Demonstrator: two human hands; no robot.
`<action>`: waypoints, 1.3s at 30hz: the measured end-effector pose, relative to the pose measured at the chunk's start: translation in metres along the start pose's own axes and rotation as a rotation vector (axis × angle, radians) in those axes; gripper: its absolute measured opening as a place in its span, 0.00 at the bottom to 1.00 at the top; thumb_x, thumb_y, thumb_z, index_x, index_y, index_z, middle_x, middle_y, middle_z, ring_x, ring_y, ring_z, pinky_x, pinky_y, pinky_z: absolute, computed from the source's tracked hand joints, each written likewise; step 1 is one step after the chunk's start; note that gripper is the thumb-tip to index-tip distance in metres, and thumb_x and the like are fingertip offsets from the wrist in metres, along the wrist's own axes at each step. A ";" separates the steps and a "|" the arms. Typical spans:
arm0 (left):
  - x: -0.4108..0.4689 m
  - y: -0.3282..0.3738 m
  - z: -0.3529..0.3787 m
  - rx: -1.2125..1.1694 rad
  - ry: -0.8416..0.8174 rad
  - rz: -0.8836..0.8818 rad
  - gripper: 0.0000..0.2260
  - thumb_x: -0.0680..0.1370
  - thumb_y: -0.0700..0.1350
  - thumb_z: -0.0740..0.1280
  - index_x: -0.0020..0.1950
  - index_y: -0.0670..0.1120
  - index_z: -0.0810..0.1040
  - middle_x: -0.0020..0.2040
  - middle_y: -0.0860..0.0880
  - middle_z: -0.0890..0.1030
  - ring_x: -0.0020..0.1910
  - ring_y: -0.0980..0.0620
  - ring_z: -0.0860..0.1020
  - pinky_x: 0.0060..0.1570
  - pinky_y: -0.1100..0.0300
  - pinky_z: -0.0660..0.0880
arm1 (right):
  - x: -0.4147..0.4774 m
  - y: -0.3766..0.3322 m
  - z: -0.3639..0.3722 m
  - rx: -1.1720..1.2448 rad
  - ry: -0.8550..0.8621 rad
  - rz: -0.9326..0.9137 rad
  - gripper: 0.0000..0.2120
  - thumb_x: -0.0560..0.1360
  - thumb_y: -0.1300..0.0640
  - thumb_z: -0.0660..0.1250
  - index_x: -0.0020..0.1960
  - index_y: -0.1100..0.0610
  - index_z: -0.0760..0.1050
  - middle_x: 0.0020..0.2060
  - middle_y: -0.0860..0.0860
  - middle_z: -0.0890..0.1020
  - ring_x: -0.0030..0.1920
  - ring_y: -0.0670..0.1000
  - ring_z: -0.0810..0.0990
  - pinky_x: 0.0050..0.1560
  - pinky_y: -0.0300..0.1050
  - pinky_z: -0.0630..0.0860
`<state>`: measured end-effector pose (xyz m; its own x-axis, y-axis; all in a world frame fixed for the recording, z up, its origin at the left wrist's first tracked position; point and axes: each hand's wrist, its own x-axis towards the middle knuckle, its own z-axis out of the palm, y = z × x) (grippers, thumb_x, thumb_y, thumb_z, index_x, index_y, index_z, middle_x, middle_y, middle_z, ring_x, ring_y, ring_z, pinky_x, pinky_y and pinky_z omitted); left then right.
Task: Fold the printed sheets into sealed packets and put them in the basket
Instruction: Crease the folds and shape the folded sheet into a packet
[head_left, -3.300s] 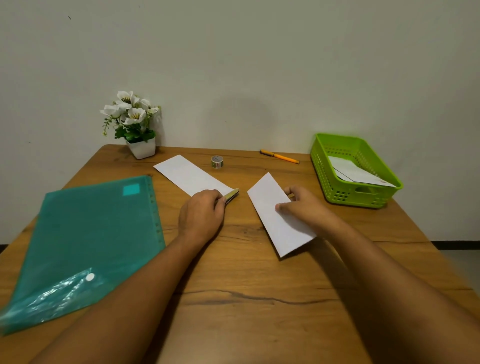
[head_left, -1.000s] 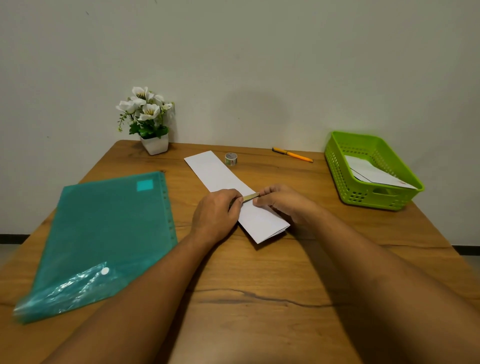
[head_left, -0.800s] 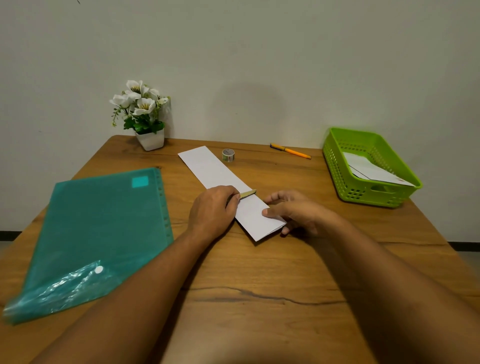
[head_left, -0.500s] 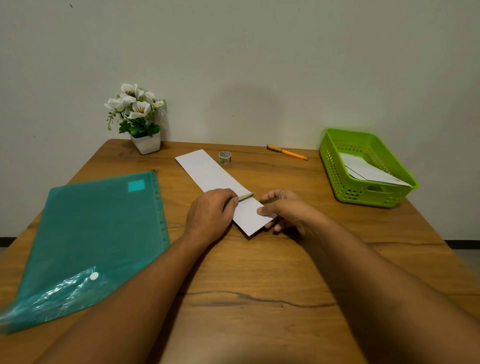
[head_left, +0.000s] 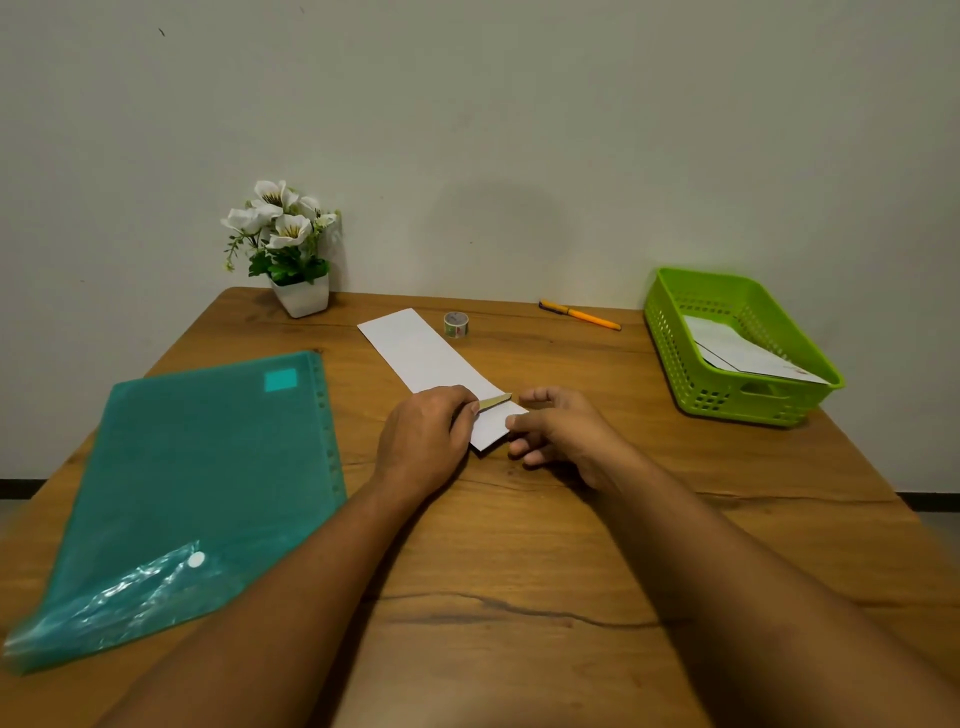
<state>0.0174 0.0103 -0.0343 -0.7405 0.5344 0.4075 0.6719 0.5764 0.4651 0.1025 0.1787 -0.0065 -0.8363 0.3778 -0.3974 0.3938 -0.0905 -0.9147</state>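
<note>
A long folded white sheet (head_left: 423, 353) lies slantwise on the wooden table (head_left: 519, 571). A shorter white piece (head_left: 491, 423) sticks out at its near end. My left hand (head_left: 423, 441) rests on that end and grips a flat tan stick (head_left: 496, 401), whose tip lies across the paper. My right hand (head_left: 563, 431) is just right of it. Its index fingertip touches the near piece's right corner and its thumb is lifted clear. The green basket (head_left: 675, 358) at the right holds white folded packets (head_left: 748, 356).
A teal plastic folder (head_left: 208, 467) covers the left side of the table. At the back stand a small tape roll (head_left: 456, 325), an orange pen (head_left: 579, 315) and a white pot of flowers (head_left: 300, 296). The wall is right behind the table.
The second sheet, earlier apart at the right, now lies in line with the first. Over the last second its near end has slid away from me, showing less. The left hand stays put.
</note>
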 end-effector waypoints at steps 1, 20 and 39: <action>0.000 0.000 0.000 -0.001 0.003 -0.001 0.10 0.83 0.49 0.64 0.58 0.49 0.84 0.51 0.52 0.86 0.46 0.55 0.79 0.40 0.59 0.75 | -0.003 0.003 -0.003 0.028 -0.006 0.000 0.27 0.75 0.67 0.74 0.70 0.59 0.69 0.46 0.61 0.87 0.36 0.53 0.85 0.31 0.43 0.82; -0.001 -0.002 -0.002 -0.104 0.009 0.027 0.09 0.83 0.48 0.65 0.56 0.49 0.84 0.49 0.53 0.85 0.45 0.57 0.79 0.43 0.54 0.80 | 0.006 -0.006 0.027 0.100 0.048 -0.033 0.21 0.77 0.69 0.72 0.64 0.58 0.70 0.46 0.60 0.86 0.33 0.51 0.83 0.28 0.41 0.78; -0.001 -0.002 -0.003 -0.187 0.023 0.026 0.09 0.83 0.48 0.65 0.57 0.49 0.84 0.47 0.54 0.85 0.45 0.58 0.80 0.44 0.52 0.81 | 0.016 -0.011 0.034 -0.073 0.089 -0.006 0.09 0.77 0.60 0.73 0.55 0.63 0.80 0.37 0.57 0.81 0.30 0.52 0.81 0.26 0.42 0.76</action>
<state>0.0166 0.0063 -0.0333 -0.7243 0.5321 0.4385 0.6784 0.4364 0.5911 0.0715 0.1543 -0.0049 -0.8028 0.4591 -0.3805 0.4180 -0.0218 -0.9082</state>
